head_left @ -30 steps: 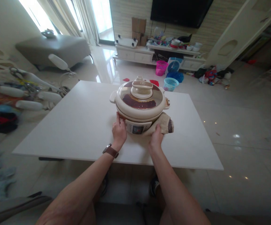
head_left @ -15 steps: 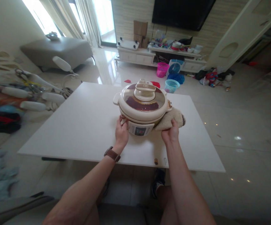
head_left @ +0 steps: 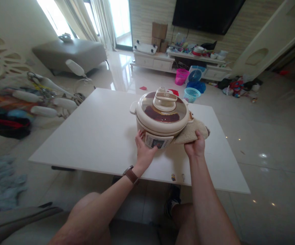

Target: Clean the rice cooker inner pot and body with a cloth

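A cream electric cooker (head_left: 160,127) with a see-through lid (head_left: 162,112) and a front control panel (head_left: 151,140) is over the white table. My left hand (head_left: 144,153) grips its lower front, fingers at the left of the panel and thumb across the panel's lower edge. On the other side, my right hand (head_left: 196,144) is closed on a beige cloth (head_left: 190,132), thumb on top and the remaining fingers mostly hidden below. The cloth presses against the cooker's lower right side, under the side handle.
The white table (head_left: 93,136) has two small stickers (head_left: 173,177) near its front edge. Beyond it, a pink basket (head_left: 181,77) and a light-blue basket (head_left: 191,94) stand on the tiled floor. A white lamp with several arms (head_left: 45,111) is at the left.
My left hand has shifted from the cooker's left side to its front, with the thumb now over the panel. My right hand still holds the cloth at the right side. The view has shifted slightly.
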The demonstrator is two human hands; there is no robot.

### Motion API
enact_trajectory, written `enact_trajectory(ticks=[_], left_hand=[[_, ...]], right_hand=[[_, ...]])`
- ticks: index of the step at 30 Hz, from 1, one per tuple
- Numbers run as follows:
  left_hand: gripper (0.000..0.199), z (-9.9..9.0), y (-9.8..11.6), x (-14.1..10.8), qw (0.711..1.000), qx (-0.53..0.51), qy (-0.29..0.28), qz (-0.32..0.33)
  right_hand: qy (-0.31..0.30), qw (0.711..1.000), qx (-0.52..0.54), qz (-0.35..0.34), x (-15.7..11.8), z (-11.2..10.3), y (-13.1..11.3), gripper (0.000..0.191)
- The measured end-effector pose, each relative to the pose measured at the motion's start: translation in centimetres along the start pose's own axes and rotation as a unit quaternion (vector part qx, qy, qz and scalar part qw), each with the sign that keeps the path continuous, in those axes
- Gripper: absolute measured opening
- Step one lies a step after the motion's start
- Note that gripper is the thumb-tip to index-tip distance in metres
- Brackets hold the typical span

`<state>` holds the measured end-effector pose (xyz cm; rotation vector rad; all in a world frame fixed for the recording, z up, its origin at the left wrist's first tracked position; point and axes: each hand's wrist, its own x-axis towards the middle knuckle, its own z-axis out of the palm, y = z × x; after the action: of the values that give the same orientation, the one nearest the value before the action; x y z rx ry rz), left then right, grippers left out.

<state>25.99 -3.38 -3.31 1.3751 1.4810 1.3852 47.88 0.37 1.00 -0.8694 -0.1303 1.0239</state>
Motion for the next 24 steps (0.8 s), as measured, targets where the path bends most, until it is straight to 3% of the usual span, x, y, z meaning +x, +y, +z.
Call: enact_trajectory(ticks=[6,13,18,24], left_hand=[[0.107,0.7,0.4,-0.1,1.000,-0.002,0.009,0.015],[0.146,-0.2,0.4,0.6,0.998,0.046,0.015,0.047],[0.153,-1.0,0.1,1.0,0.997,0.055,0.010,0.045],[0.160,-0.5,-0.3,0.5,0.997,0.064,0.013,0.045]], right_hand=[[0.001,1.000,0.000,0.006,-0.5,-0.4,-0.1,0.033],[-0.010,1.000,-0.014,0.013,-4.2,-1.1,0.1,0.031],[-0.016,0.999,-0.016,0.024,-6.2,-1.9,0.5,0.034],[-0.004,0.999,-0.029,0.036,-6.4,-3.1,0.3,0.034]])
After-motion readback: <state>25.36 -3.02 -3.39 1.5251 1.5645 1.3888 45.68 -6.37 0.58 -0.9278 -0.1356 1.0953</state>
